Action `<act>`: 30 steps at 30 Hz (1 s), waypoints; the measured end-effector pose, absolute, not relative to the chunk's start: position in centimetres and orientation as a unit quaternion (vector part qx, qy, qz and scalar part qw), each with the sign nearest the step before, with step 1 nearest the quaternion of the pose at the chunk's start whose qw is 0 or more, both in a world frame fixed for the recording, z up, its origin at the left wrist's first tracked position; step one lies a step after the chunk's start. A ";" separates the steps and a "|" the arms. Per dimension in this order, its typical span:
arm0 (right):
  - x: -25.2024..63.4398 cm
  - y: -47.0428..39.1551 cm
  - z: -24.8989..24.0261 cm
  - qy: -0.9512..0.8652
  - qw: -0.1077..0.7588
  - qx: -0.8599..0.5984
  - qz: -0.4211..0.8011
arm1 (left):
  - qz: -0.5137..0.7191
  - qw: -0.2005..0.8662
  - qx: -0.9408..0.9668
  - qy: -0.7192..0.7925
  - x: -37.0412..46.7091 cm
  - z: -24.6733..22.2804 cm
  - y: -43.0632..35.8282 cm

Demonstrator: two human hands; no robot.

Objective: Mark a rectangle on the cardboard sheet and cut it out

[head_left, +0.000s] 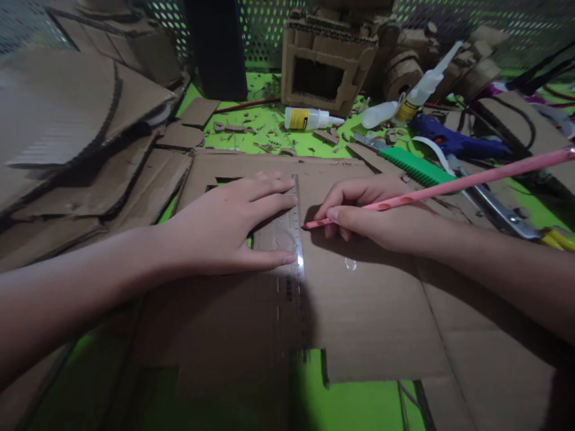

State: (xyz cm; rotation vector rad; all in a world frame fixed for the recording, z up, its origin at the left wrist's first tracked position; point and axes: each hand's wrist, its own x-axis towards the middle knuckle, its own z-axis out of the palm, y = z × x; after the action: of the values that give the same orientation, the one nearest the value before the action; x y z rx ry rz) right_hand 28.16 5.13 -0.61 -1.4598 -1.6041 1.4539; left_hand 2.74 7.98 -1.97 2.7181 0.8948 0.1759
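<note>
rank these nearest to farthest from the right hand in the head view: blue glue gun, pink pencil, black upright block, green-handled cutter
1. Pink pencil: held in the right hand.
2. Green-handled cutter: just beyond it, to the right.
3. Blue glue gun: farther back, on the right.
4. Black upright block: at the back, left of centre.

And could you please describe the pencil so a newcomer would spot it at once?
On the large cardboard sheet, find the right hand, just right of the clear ruler. It grips the pencil, whose long pink shaft sets it apart from the green cutter beyond.
</note>
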 end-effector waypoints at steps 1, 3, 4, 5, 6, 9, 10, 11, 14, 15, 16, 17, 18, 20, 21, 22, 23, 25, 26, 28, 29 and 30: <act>28.2 5.1 -0.6 -0.594 0.263 -0.536 0.539 | 0.060 0.139 0.938 0.311 2.8 -2.0 8.0; 28.1 5.1 -0.5 -0.592 0.269 -0.528 0.546 | 0.060 0.142 0.938 0.312 2.8 -1.9 7.9; 28.1 5.0 -0.4 -0.590 0.269 -0.526 0.550 | 0.060 0.142 0.938 0.310 2.9 -1.8 7.9; 28.0 5.0 -0.4 -0.589 0.268 -0.524 0.553 | 0.060 0.142 0.939 0.308 2.9 -1.8 7.9; 28.0 4.9 -0.3 -0.589 0.271 -0.522 0.555 | 0.060 0.142 0.939 0.306 2.9 -1.8 7.9; 28.1 5.0 -0.3 -0.587 0.296 -0.507 0.557 | 0.059 0.141 0.939 0.308 2.8 -1.9 7.9; 28.2 5.2 -0.4 -0.585 0.316 -0.498 0.557 | 0.060 0.138 0.938 0.311 2.8 -1.9 7.9; 28.3 5.3 -0.6 -0.581 0.341 -0.487 0.556 | 0.062 0.134 0.939 0.312 2.7 -1.9 7.9; 28.5 6.1 -1.2 -0.549 0.423 -0.458 0.557 | 0.076 0.116 0.943 0.304 2.5 -1.8 7.8; 28.6 6.4 -1.4 -0.526 0.447 -0.458 0.560 | 0.082 0.110 0.943 0.304 2.5 -1.8 7.8; 28.5 6.6 -1.5 -0.499 0.464 -0.463 0.566 | 0.087 0.106 0.942 0.306 2.4 -1.7 7.8; 28.5 6.9 -1.5 -0.470 0.481 -0.470 0.571 | 0.091 0.101 0.941 0.311 2.4 -1.7 7.8; 28.4 7.1 -1.4 -0.442 0.494 -0.478 0.576 | 0.092 0.098 0.939 0.318 2.4 -1.7 7.8; 28.2 7.4 -1.1 -0.398 0.516 -0.486 0.582 | 0.091 0.099 0.936 0.324 2.4 -1.7 7.8; 28.1 7.5 -0.9 -0.385 0.521 -0.490 0.583 | 0.090 0.101 0.936 0.324 2.4 -1.8 7.8; 28.1 7.6 -0.8 -0.376 0.521 -0.496 0.584 | 0.086 0.104 0.937 0.323 2.4 -1.9 7.8; 28.1 7.7 -0.7 -0.370 0.519 -0.504 0.584 | 0.079 0.108 0.937 0.321 2.5 -2.0 7.8; 28.2 7.8 -0.7 -0.367 0.514 -0.517 0.577 | 0.064 0.111 0.938 0.321 2.5 -2.1 7.8; 28.3 7.9 -0.7 -0.373 0.515 -0.520 0.570 | 0.057 0.110 0.939 0.322 2.5 -2.2 7.8; 28.6 8.3 -0.7 -0.396 0.526 -0.521 0.543 | 0.050 0.107 0.939 0.324 2.5 -2.3 7.8; 28.7 8.6 -0.6 -0.413 0.534 -0.519 0.525 | 0.052 0.104 0.938 0.326 2.5 -2.4 7.9; 28.9 8.8 -0.4 -0.433 0.543 -0.515 0.503 | 0.054 0.102 0.937 0.329 2.5 -2.4 7.9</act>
State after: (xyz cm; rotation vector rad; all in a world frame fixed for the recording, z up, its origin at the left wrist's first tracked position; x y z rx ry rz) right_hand 28.94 8.82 -0.40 -1.2218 -1.0281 1.1946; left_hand 2.51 7.92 -2.43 2.7668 0.9716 0.1603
